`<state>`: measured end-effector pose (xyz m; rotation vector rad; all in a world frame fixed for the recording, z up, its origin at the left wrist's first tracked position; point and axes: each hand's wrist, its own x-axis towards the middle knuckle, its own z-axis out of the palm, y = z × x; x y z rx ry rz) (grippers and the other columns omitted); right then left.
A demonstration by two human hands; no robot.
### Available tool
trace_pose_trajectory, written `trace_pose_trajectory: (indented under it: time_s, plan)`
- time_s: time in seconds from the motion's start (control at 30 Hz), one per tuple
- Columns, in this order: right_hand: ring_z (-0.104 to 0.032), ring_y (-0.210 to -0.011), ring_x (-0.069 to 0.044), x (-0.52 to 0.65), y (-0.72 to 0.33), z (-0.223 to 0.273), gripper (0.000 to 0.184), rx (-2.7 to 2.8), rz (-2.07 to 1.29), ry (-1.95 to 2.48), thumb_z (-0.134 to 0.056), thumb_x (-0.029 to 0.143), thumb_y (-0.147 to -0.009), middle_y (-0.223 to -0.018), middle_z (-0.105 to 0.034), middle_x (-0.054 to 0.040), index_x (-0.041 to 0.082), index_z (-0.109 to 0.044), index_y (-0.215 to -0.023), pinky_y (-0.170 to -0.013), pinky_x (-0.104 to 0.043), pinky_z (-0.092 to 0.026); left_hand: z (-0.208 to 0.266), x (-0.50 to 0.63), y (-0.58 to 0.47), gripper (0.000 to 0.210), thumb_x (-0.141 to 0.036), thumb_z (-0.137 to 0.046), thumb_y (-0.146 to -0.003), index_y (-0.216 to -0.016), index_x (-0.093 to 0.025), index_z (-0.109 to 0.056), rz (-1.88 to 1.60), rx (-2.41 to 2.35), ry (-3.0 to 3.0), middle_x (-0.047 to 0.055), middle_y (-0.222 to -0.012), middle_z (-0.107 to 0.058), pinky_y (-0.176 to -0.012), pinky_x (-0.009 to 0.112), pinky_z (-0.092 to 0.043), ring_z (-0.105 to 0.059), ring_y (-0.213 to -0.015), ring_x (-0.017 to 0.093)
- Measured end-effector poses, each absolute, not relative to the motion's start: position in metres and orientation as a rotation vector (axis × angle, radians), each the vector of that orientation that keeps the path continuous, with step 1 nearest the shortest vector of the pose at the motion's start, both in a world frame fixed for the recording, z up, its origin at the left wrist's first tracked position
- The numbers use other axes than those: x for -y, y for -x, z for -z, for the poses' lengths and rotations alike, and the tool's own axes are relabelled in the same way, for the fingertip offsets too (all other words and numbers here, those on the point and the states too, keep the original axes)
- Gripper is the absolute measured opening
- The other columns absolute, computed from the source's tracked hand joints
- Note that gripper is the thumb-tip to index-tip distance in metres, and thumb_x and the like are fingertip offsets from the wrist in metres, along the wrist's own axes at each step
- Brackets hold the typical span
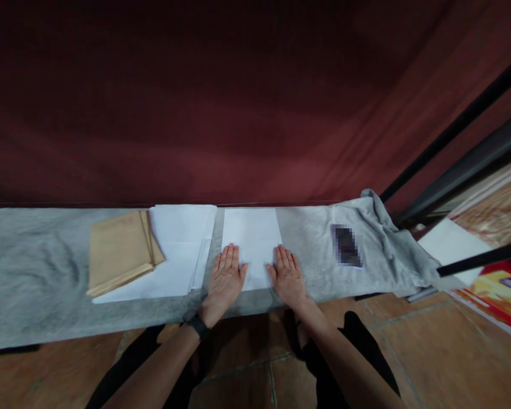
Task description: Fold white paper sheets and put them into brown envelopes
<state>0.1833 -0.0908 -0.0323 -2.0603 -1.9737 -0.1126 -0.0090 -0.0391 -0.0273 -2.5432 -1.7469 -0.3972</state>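
A white sheet of paper lies flat on the grey cloth cover of a narrow bench in front of me. My left hand rests palm down over the sheet's left edge, fingers stretched out. Over its right edge, my right hand lies palm down with the fingers straight. Neither hand grips anything. Just left of my left hand is a stack of white paper, a little uneven at its edges. Several brown envelopes are piled partly on top of that stack.
A dark red wall rises behind the bench. The grey cloth is wrinkled at both ends. A pixelated dark flat object lies to the right. Dark bars and a printed red-and-yellow board stand at far right. Below is a tiled floor.
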Motion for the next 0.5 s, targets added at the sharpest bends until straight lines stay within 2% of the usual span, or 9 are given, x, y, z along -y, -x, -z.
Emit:
trace_pose_trajectory:
  time_s: [0.17,0.27,0.5]
  plan:
    - [-0.039,-0.144,-0.032,0.093,-0.197,0.035,0.059,1.920,0.173,2.124,-0.034,0.040,-0.106,-0.156,-0.040,-0.0201,0.003,-0.039,-0.152,-0.118,-0.049,-0.029,0.034,0.034,0.026,0.062,-0.040,-0.031,-0.101,-0.147,0.000,-0.043,0.502,1.779,2.415,0.023,-0.153,-0.045,-0.120,0.049,-0.030,-0.039,-0.145,0.032]
    - [-0.038,-0.145,-0.033,0.090,-0.202,0.035,0.059,1.871,0.176,2.135,-0.031,0.037,-0.105,-0.155,-0.041,-0.0219,0.001,-0.041,-0.150,-0.118,-0.051,-0.029,0.031,0.033,0.028,0.062,-0.039,-0.031,-0.102,-0.145,0.004,-0.043,0.570,1.790,2.363,0.027,-0.151,-0.045,-0.119,0.052,-0.032,-0.036,-0.146,0.035]
    - [-0.031,-0.149,-0.025,0.078,-0.178,0.033,0.056,2.014,0.015,1.842,-0.026,0.036,-0.107,-0.159,-0.037,-0.0171,0.006,-0.037,-0.153,-0.118,-0.046,-0.034,0.028,0.052,-0.008,0.056,-0.030,-0.032,-0.102,-0.151,-0.004,-0.037,0.514,1.448,2.692,0.017,-0.159,-0.039,-0.122,0.047,-0.031,-0.027,-0.151,0.027]
